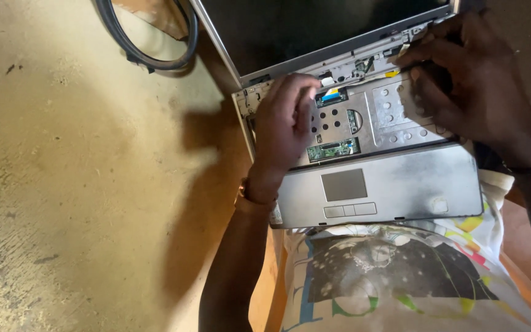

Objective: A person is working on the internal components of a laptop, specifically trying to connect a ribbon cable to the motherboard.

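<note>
An opened silver laptop (401,184) rests on my lap with its keyboard removed, baring a metal tray (379,117) with holes and small green circuit boards. My left hand (281,126) lies over the tray's left side, fingers curled near a small white connector (327,80) by the hinge strip. My right hand (468,80) covers the tray's right side, fingertips on the hinge strip beside a yellow tab (392,73). Whether either hand pinches a part is hidden. The dark screen (314,27) leans back.
A black cable loop (149,58) lies on the sandy concrete floor (75,172) at upper left. The touchpad (344,184) and palm rest face me. A printed shirt (394,276) fills the bottom of the view.
</note>
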